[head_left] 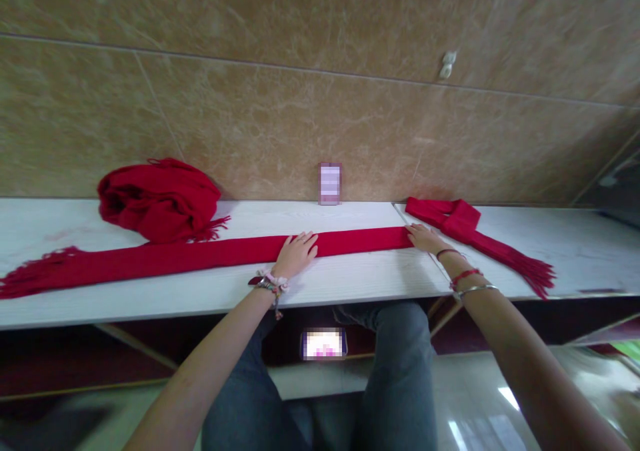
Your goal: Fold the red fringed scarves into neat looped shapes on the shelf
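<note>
On the desk (360,277): 1 long red strip (205,256), 1 red heap (157,201) behind its left part, 1 red piece (464,227) to the right.
Left hand (296,254): flat on the strip, not clenched.
Right hand (427,239): touching the strip's right end; I cannot tell if it pinches.
Under the desk: open shelf (60,361), mostly dark.
Between the knees (403,331): 1 lit screen (323,344), blurred.
</note>
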Available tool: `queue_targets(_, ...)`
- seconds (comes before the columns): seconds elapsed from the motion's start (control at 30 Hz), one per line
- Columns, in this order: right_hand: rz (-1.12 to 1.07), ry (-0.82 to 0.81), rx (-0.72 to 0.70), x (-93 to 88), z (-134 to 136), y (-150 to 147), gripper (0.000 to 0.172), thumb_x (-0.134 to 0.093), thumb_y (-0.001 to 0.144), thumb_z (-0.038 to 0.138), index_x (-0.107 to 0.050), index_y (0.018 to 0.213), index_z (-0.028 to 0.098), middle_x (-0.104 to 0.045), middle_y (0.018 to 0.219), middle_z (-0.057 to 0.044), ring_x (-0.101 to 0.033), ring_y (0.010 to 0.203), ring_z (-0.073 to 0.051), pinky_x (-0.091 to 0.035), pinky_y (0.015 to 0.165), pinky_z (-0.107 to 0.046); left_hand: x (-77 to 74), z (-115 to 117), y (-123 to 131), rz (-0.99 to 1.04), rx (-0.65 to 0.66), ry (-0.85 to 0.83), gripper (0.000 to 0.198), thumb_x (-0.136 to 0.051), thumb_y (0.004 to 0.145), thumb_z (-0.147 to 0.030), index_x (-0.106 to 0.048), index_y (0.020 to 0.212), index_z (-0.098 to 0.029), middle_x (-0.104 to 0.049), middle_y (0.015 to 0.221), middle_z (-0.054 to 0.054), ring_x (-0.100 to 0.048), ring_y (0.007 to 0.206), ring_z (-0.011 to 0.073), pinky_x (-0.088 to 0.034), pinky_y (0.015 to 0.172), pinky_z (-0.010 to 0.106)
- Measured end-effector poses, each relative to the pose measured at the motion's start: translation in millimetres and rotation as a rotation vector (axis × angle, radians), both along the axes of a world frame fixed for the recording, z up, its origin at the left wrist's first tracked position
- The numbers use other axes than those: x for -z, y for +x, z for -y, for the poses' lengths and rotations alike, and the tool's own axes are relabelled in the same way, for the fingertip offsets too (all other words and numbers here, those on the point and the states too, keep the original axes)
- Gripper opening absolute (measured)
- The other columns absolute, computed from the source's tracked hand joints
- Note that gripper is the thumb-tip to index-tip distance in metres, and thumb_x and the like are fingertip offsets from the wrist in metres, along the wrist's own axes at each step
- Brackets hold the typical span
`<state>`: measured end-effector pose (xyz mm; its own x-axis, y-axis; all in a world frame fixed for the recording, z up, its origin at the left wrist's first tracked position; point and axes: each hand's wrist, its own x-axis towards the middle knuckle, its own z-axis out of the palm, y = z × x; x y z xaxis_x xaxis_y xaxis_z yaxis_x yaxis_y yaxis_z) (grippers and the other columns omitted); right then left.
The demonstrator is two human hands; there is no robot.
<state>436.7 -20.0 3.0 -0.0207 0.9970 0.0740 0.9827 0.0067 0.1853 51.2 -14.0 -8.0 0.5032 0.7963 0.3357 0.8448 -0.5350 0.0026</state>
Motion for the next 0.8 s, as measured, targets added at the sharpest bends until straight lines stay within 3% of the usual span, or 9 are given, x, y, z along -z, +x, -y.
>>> queue_targets(0.17,0.015,-0.045,-0.084,-9.8,-12.2,-4.0,0.061,-0.039,0.079,0.004,-0.041,0.137,0.021,-0.043,0.140,-0.013,-0.037,0.130,-0.028,-0.038,0.099,-0.050,1.5,-1.9,0.2,-0.010,0.000,0.000,0.043,-0.033,0.091,-0.029,-0.050,0.130,-0.020,-0.046,0.138,0.007,-0.041,0.128,0.0220,-0.032,0.104,0.043)
queue_targets(0.23,0.018,-0.062,-0.123,-11.2,-15.5,-9.1,0.063,-0.037,0.077,0.002,-0.041,0.137,0.022,-0.048,0.137,-0.011,-0.041,0.127,-0.027,-0.038,0.099,-0.048,1.4,-1.9,-0.1,-0.021,0.004,-0.002,0.043,-0.033,0.091,-0.029,-0.049,0.130,-0.020,-0.045,0.138,0.007,-0.041,0.128,0.0220,-0.031,0.105,0.043)
queue_targets(0.37,0.033,-0.092,-0.146,-13.7,-21.0,-15.5,0.054,-0.040,0.078,0.004,-0.051,0.129,0.019,-0.056,0.126,-0.014,-0.053,0.115,-0.026,-0.041,0.096,-0.043,0.6,-0.2,-1.7,-0.045,0.001,-0.011,0.044,-0.032,0.092,-0.029,-0.048,0.131,-0.020,-0.045,0.139,0.007,-0.040,0.129,0.0222,-0.031,0.105,0.042)
queue_targets(0.57,0.082,-0.105,-0.184,-26.1,-27.2,-15.4,0.039,-0.046,0.079,0.009,-0.061,0.115,0.012,-0.061,0.116,-0.019,-0.058,0.108,-0.026,-0.047,0.086,-0.039,1.5,0.8,-3.6,-0.047,0.012,-0.003,0.043,-0.032,0.092,-0.029,-0.049,0.131,-0.020,-0.046,0.138,0.007,-0.041,0.128,0.0213,-0.031,0.105,0.041)
queue_targets(0.7,0.107,-0.114,-0.246,-39.6,-23.7,-14.0,0.029,-0.054,0.077,0.009,-0.067,0.102,0.011,-0.068,0.104,-0.016,-0.063,0.097,-0.022,-0.047,0.084,-0.031,-0.1,2.1,-3.1,-0.034,0.008,-0.007,0.043,-0.031,0.093,-0.030,-0.047,0.132,-0.020,-0.045,0.139,0.007,-0.040,0.129,0.0212,-0.031,0.105,0.042)
queue_targets(0.8,0.131,-0.084,-0.286,-54.3,-18.5,-12.0,0.024,-0.054,0.078,0.007,-0.069,0.096,0.012,-0.069,0.100,-0.013,-0.064,0.093,-0.021,-0.047,0.083,-0.029,-3.5,5.0,-3.2,-0.029,0.111,-0.002,0.043,-0.031,0.094,-0.033,-0.044,0.134,-0.023,-0.039,0.143,0.006,-0.033,0.133,0.0206,-0.025,0.108,0.043)
